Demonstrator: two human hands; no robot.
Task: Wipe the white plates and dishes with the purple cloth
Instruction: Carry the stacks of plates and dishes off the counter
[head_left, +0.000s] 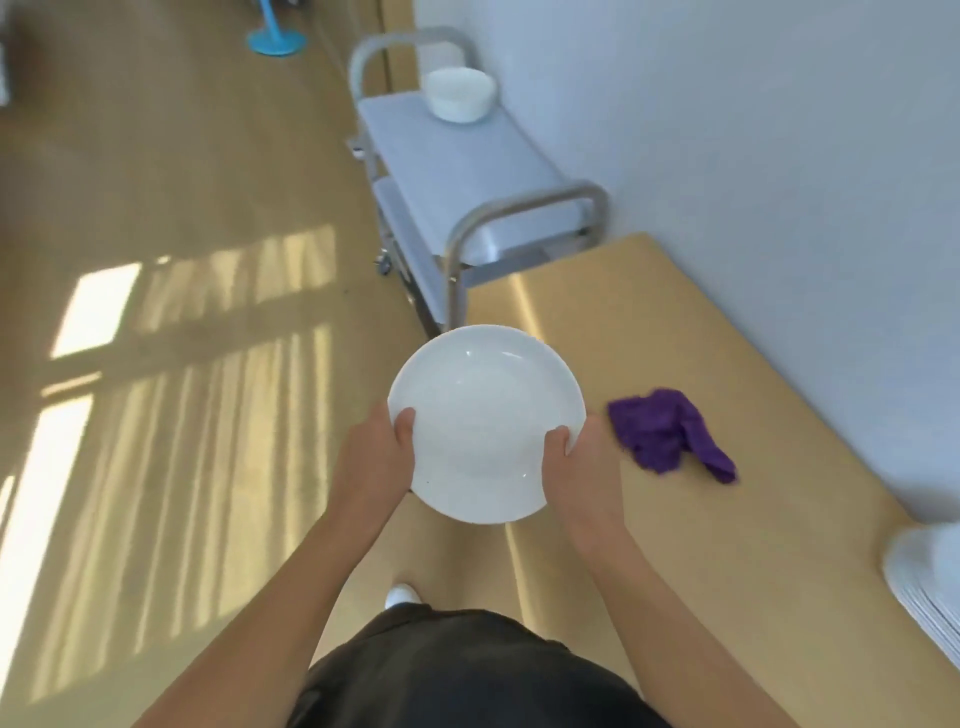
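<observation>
Plate (485, 415) held face up in both hands, straddling the left edge of the table (727, 338). The left hand (371, 457) is out over the floor (182, 208) and the right hand (582, 467) over the tabletop. Each grip is closed on the plate's near rim, with the thumbs (405, 428) lying on its upper face and the fingers hidden beneath.

The purple cloth (665, 434) lies crumpled on the table just beside the right hand, apart from it, with bare tabletop between it and the wall (753, 130) along the right edge. A stack of plates (919, 587) sits towards the table's near right corner, partly cut off by the frame, with something white and blurred on top.

Past the table's far end stands a cart (467, 171). A white bowl (458, 93) sits at the far end of its top shelf, its inside showing only white. Open floor runs all along the left.
</observation>
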